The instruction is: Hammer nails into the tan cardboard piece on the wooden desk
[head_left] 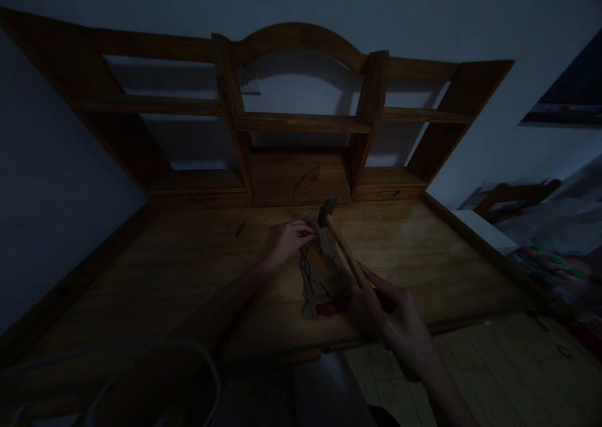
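Note:
A hammer (345, 246) with a long wooden handle and a dark head slants across the middle of the desk. My right hand (397, 317) is wrapped round the lower handle. The hammer head is at the far end of a worn, ragged-edged piece of brownish material (324, 273), with a dark red patch near its front edge. At that far end my left hand (295, 236) has its fingers pinched together, close beside the hammer head. Whatever is between those fingertips is too small and dark to make out.
The wooden desk (197, 270) carries a hutch of shelves (301, 123) along its back. A small dark object (240, 229) lies left of my left hand. A pale cable (188, 342) curves at lower left. To the right are a chair back (517, 192) and plastic-wrapped items.

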Tool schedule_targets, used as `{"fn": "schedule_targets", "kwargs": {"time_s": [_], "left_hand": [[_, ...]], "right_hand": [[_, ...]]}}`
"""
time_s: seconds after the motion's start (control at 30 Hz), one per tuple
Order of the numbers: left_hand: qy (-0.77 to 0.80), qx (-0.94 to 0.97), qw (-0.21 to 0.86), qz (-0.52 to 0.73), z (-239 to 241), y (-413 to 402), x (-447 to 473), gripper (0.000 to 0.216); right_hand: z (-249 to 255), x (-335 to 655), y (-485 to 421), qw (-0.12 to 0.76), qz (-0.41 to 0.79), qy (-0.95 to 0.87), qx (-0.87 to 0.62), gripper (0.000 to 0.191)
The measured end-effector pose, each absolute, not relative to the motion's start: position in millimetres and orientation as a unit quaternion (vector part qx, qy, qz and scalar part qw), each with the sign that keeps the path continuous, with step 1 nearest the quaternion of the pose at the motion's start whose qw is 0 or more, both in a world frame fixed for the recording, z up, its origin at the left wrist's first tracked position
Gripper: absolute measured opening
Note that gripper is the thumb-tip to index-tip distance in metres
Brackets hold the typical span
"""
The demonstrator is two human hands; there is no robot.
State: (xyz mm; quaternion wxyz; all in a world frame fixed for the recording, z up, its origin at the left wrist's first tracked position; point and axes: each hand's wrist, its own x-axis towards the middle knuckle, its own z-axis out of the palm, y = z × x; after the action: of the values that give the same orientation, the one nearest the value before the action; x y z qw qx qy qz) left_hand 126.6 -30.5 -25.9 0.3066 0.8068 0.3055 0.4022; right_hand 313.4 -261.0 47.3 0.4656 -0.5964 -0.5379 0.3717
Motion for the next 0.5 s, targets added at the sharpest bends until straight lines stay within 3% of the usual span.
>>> {"fn": "schedule_targets", "kwargs": {"time_s": [0.3,0.5], "left_hand": [[0.320,0.757,0.322,0.471,-16.0,-26.0,124.9,0.019],[0.312,0.790,0.273,0.451,-19.6,-26.8,136.6,0.017]], "right_hand": [[54.5,320.6,-258.6,0.481,0.354,-0.517,-0.613,0.055],[57.9,319.1,-253.3,0.499,0.336,-0.516,-0.610,0.046]]}}
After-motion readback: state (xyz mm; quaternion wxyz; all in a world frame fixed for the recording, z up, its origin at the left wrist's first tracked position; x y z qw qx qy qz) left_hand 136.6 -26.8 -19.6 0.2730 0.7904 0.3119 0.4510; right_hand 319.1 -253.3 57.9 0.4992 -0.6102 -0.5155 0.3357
